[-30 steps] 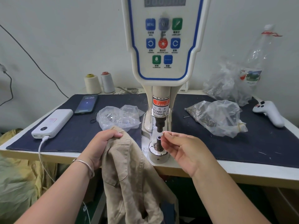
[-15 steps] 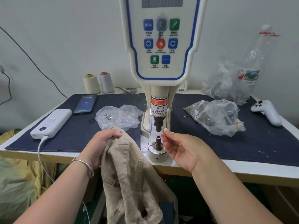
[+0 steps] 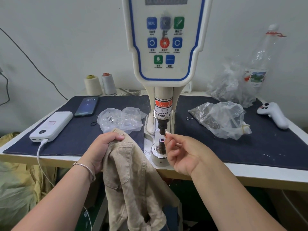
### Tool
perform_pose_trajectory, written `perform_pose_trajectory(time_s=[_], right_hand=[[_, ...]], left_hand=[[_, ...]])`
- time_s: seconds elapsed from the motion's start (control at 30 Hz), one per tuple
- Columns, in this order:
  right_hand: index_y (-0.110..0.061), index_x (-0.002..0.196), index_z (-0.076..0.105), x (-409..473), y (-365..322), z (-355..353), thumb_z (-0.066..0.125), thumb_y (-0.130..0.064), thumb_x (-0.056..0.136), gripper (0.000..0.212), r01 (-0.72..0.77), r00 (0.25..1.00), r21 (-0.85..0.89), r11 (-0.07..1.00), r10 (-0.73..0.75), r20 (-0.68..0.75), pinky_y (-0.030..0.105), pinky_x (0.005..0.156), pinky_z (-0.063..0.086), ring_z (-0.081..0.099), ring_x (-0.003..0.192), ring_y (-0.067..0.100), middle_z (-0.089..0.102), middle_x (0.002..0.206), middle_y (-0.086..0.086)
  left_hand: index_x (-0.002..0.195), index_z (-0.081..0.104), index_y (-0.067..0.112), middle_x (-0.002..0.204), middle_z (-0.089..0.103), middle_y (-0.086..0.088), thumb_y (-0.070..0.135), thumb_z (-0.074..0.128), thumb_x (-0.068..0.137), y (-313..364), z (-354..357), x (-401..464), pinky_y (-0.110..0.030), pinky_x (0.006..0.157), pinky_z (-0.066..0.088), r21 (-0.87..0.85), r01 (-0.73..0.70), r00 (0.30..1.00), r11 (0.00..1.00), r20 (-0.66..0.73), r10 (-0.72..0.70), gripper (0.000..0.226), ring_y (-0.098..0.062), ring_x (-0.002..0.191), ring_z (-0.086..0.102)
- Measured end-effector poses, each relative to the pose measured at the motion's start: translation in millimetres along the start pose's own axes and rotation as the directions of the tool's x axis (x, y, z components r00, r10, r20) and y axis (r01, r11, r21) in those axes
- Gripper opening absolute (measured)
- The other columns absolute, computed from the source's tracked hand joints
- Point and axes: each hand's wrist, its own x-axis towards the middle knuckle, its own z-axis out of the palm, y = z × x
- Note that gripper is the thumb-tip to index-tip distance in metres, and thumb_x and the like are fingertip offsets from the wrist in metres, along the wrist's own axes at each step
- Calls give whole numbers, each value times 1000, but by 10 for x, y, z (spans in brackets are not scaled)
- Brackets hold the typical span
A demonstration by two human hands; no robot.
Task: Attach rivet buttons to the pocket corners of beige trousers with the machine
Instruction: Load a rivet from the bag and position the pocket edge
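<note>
The beige trousers hang over the table's front edge, bunched at the top in my left hand. The white riveting machine stands in the middle, its dark upper punch above a lower die post with a purple tip. My right hand is just right of the post. Its thumb and forefinger pinch a tiny dark rivet button against the bottom of the upper punch. The button is mostly hidden by the fingertips. The trousers lie left of the die and do not touch it.
A dark cloth mat covers the table. Clear bags of metal parts lie left and right of the machine. A phone, a power bank, thread cones, a white controller and a plastic bottle stand further out.
My right hand has risen from beside the lower die post, and its pinched fingertips now touch the upper punch. My left hand stays where it was, holding the trousers.
</note>
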Motion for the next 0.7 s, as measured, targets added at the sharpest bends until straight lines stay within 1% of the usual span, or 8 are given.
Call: perform_pose_trajectory(time_s=[0.1, 0.27, 0.43, 0.53, 0.7], right_hand=[[1, 79, 58, 3, 17, 22, 63, -4, 90, 12, -2, 1000, 71, 997, 2, -4, 10, 30, 32, 56, 34, 9, 60, 53, 6], [4, 76, 59, -7, 61, 44, 60, -1, 92, 17, 11, 1000, 126, 992, -13, 10, 11, 29, 34, 57, 34, 11, 63, 54, 9], [6, 83, 61, -43, 99, 74, 59, 1, 92, 10, 39, 999, 158, 987, -42, 19, 13, 30, 38, 61, 38, 13, 68, 63, 14], [7, 83, 60, -56, 123, 83, 58, 2, 92, 11, 55, 998, 191, 980, -59, 16, 13, 32, 40, 61, 39, 13, 69, 65, 16], [3, 84, 62, -74, 190, 83, 61, -1, 90, 7, 65, 998, 253, 965, -68, 3, 12, 33, 39, 61, 40, 12, 71, 68, 15]], left_hand=[[63, 65, 12, 67, 59, -10, 22, 67, 64, 6, -2, -1, -34, 66, 44, 1, 12, 1000, 1000, 5, -12, 11, -23, 62, 58], [67, 64, 10, 69, 59, -11, 23, 67, 63, 10, -1, 0, -34, 66, 44, 6, 18, 1000, 1000, 0, -18, 13, -24, 64, 58], [61, 64, 13, 66, 58, -10, 23, 67, 63, 7, 6, -6, -33, 64, 44, 0, 17, 1000, 1000, 6, -17, 10, -22, 60, 58], [60, 65, 13, 65, 59, -9, 23, 67, 64, 3, 4, -10, -33, 65, 44, 0, 20, 1000, 1000, 8, -20, 11, -22, 61, 58], [57, 66, 15, 63, 59, -8, 23, 67, 64, 5, 1, -15, -32, 64, 44, 1, 10, 1000, 1000, 10, -10, 11, -21, 59, 58]])
